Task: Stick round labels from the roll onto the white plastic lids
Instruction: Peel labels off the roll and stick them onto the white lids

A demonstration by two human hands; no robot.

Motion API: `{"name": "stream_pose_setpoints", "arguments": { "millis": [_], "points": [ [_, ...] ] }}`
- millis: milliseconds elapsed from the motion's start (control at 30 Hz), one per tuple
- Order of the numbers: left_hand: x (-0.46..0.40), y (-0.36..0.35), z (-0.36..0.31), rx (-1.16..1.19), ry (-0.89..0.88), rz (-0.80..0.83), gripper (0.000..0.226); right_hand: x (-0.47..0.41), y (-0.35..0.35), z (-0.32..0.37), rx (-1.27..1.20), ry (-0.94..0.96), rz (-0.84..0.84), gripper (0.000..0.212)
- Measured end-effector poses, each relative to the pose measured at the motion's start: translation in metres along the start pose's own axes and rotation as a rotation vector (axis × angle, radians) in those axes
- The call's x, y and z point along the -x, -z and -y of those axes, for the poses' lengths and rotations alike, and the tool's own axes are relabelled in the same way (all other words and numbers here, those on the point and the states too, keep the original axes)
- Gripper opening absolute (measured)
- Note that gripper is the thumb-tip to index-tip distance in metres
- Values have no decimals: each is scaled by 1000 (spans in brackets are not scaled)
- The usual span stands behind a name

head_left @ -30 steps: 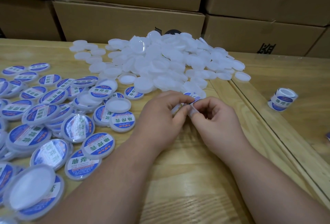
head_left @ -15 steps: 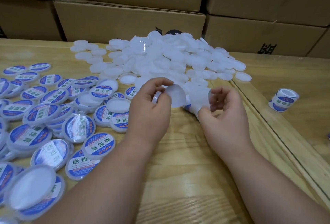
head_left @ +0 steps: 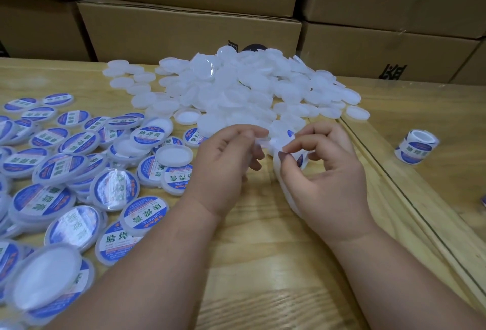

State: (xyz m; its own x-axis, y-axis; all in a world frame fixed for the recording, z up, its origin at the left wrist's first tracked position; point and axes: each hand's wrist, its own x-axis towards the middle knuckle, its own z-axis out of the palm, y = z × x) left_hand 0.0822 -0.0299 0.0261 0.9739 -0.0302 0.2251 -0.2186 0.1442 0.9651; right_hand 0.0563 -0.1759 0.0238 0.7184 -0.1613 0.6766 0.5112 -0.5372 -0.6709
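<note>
A blank lid (head_left: 259,142) is pinched at its rim between the thumb and curled fingers of the left hand (head_left: 226,169), just above the table (head_left: 263,264). The label strip (head_left: 285,156) is pinched by the thumb and forefinger of the right hand (head_left: 323,171); its white backing trails down beneath that palm. A blue-edged label (head_left: 301,160) shows on the strip, close beside the lid at 3 o'clock of it.

The blank pile (head_left: 236,87) lies at 12 o'clock of the hands. The labelled lids (head_left: 79,171) are spread at 9 o'clock. A spare roll (head_left: 416,149) stands at 3 o'clock, well apart, beyond the table seam.

Faults to be expected from this position:
- An off-centre label, if the lid is tilted in the pinch when the label is brought over it.
- A crease or a trapped bubble, if the label is pressed down at once rather than from one edge.
- A label folded onto itself or stuck to a fingertip, since only a narrow edge is held.
- A dropped lid, as only the rim is gripped.

Items not determinable: whether the label is already lifted from the backing; whether it touches the lid; how much strip remains, as it is covered by the right hand. The lid outline is blurred against the pile behind. The labelled lids are cut off at the left edge.
</note>
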Motion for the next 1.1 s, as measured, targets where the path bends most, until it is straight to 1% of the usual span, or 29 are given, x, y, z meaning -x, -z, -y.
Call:
{"name": "stream_pose_setpoints", "arguments": {
  "millis": [67,100,133,200,267,333,367,467,533,600,767,933,1100],
  "points": [
    [-3,4,-1,93,18,34,39,0,1,2,-14,-1,-28,19],
    [-4,6,0,144,31,26,42,0,1,3,-17,-2,-36,17],
    [-5,7,0,187,38,7,41,0,2,4,-23,-8,-39,17],
    [-6,9,2,259,50,-41,29,0,1,6,-58,-44,-34,19],
    [-8,9,2,361,114,-50,22,0,0,7,-124,-107,-17,20],
    [-10,7,1,468,182,-11,26,0,0,9,-223,-184,12,25],
    [-10,5,1,507,205,8,27,0,1,9,-281,-220,34,32],
    [-10,2,3,565,254,60,27,1,1,8,-401,-293,134,44],
    [-9,3,4,579,264,97,27,3,-1,8,-428,-325,189,48],
    [-9,5,6,578,262,115,31,4,-2,8,-405,-335,204,49],
    [-10,4,9,523,230,154,29,4,-4,4,-389,-387,209,45],
    [-10,3,9,467,223,196,33,4,-3,2,-394,-417,175,37],
    [-9,2,9,418,214,208,33,3,-4,1,-401,-437,177,38]
  ]
}}
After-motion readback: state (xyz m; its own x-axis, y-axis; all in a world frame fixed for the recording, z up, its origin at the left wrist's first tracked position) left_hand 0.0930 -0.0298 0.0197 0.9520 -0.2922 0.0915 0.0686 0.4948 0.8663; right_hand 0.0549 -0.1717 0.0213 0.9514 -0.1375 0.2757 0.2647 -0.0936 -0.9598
